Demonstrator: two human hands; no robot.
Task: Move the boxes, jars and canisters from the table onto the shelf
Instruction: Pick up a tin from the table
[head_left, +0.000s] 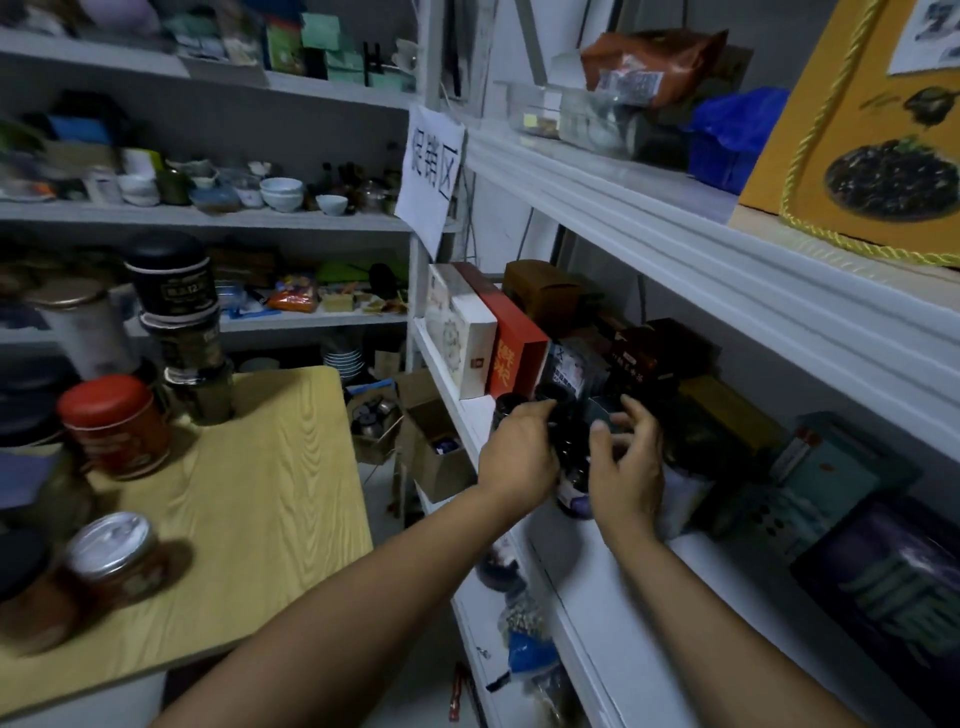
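Both my hands reach into the white shelf (587, 571) on the right. My left hand (519, 452) grips a dark jar (563, 415) among several dark jars standing on the shelf board. My right hand (626, 462) hovers beside them with fingers spread, close to another dark jar (574, 493) with a purple label. On the yellow wooden table (249, 493) at left stand a red canister (114, 426), a silver-lidded jar (114, 558), a stack of black canisters (176, 291) and a pale canister (83, 322).
On the shelf behind the jars stand a white box (462, 332), a red box (514, 348) and dark boxes. Teal and dark boxes (831, 483) fill the right. Open cardboard boxes (431, 447) sit on the floor between table and shelf. A paper sign (428, 171) hangs above.
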